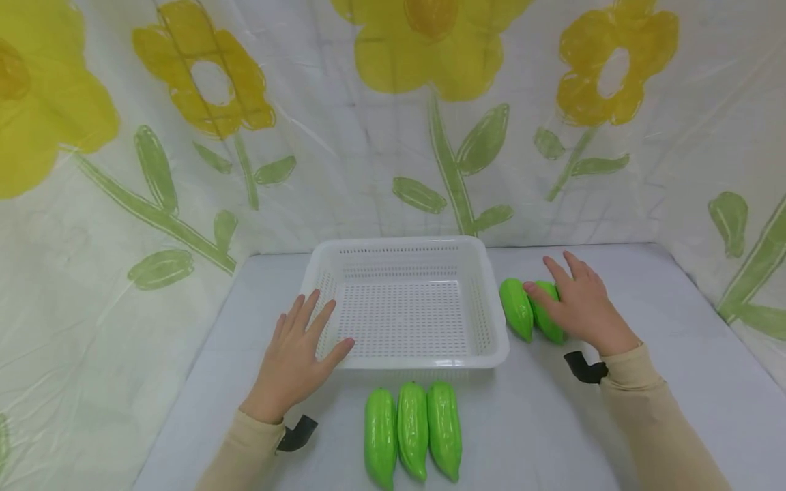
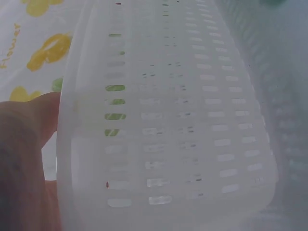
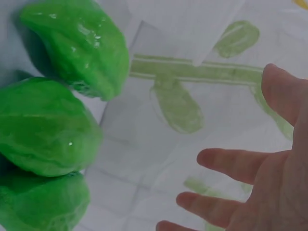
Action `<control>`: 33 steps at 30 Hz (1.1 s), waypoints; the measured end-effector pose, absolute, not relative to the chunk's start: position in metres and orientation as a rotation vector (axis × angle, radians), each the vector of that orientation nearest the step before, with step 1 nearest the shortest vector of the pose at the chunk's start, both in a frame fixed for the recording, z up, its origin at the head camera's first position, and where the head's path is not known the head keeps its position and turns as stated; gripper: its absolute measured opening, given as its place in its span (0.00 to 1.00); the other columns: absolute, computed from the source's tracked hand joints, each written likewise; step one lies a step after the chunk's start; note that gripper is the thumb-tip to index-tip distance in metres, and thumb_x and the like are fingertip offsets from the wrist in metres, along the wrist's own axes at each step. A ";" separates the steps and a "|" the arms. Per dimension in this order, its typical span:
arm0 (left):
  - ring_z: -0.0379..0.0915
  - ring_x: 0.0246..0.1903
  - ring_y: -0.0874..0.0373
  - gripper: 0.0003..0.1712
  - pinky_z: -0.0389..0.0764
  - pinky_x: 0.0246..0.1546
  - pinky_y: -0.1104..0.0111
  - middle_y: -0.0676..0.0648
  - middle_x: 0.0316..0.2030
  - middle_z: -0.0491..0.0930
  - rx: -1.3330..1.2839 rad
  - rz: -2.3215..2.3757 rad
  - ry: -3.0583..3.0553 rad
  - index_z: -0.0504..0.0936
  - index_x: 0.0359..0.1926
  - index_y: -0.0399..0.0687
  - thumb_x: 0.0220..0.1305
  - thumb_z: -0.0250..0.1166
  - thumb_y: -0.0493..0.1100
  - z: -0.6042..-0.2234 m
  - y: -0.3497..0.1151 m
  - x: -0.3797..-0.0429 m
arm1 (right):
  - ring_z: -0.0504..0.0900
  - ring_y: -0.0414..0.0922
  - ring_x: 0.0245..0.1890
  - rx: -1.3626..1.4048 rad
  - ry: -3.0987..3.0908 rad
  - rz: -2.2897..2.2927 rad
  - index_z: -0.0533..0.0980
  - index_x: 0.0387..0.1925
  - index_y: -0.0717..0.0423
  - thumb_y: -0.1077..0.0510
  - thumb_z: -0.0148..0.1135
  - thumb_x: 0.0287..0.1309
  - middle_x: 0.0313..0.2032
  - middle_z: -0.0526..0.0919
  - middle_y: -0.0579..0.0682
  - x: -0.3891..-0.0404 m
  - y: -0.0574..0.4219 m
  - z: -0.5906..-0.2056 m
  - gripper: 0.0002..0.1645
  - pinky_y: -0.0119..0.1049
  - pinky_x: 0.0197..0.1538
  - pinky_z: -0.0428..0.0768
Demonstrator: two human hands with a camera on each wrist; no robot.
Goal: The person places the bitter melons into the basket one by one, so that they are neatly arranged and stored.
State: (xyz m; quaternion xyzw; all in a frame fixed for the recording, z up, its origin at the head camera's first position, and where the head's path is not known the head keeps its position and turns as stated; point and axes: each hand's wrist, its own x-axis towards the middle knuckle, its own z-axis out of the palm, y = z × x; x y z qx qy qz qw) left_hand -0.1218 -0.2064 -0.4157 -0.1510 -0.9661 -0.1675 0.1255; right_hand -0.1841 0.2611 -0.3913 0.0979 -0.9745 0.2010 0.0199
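A white perforated plastic basket (image 1: pixel 402 363) stands at the back middle of the table. My left hand (image 1: pixel 290 372), fingers spread, hovers at its front left corner; whether it touches the rim is unclear. The basket's slotted wall (image 2: pixel 163 134) fills most of the left wrist view. Right of the basket lie glossy green ridged vegetables (image 1: pixel 516 308), with my right hand (image 1: pixel 580 307) above them, fingers apart and holding nothing. Three of these green vegetables (image 3: pixel 48 125) show in the right wrist view; the head view shows two, the hand hiding part of that area.
Three more green vegetables (image 1: pixel 413 429) lie side by side in front of the basket. A white curtain (image 1: pixel 344 170) with yellow flowers hangs behind and beside the pale table (image 1: pixel 522 423). Black curved pieces (image 1: pixel 586 368) sit at both wrists.
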 end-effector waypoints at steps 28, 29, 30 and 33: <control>0.56 0.77 0.33 0.43 0.63 0.69 0.30 0.34 0.76 0.64 -0.457 -0.456 -2.695 0.72 0.73 0.42 0.66 0.66 0.62 -0.433 -0.208 -0.127 | 0.51 0.88 0.68 0.170 -3.177 0.705 0.55 0.78 0.71 0.39 0.43 0.80 0.73 0.49 0.85 -0.203 0.298 -0.413 0.45 0.84 0.62 0.60; 0.56 0.77 0.33 0.43 0.63 0.69 0.30 0.34 0.76 0.64 -0.460 -0.453 -2.689 0.72 0.73 0.42 0.66 0.67 0.62 -0.433 -0.208 -0.127 | 0.52 0.87 0.68 0.167 -3.179 0.700 0.56 0.77 0.71 0.40 0.44 0.80 0.73 0.49 0.85 -0.203 0.300 -0.414 0.44 0.84 0.62 0.60; 0.57 0.76 0.33 0.43 0.64 0.69 0.30 0.34 0.76 0.64 -0.463 -0.449 -2.682 0.72 0.73 0.41 0.66 0.67 0.62 -0.433 -0.208 -0.127 | 0.52 0.87 0.68 0.165 -3.180 0.696 0.56 0.77 0.71 0.41 0.44 0.80 0.73 0.50 0.85 -0.204 0.301 -0.415 0.43 0.84 0.63 0.60; 0.58 0.76 0.32 0.43 0.64 0.68 0.30 0.33 0.75 0.65 -0.469 -0.439 -2.664 0.73 0.72 0.40 0.65 0.67 0.61 -0.435 -0.208 -0.128 | 0.54 0.85 0.69 0.162 -3.186 0.697 0.57 0.77 0.71 0.44 0.45 0.79 0.72 0.52 0.85 -0.206 0.307 -0.419 0.41 0.82 0.64 0.61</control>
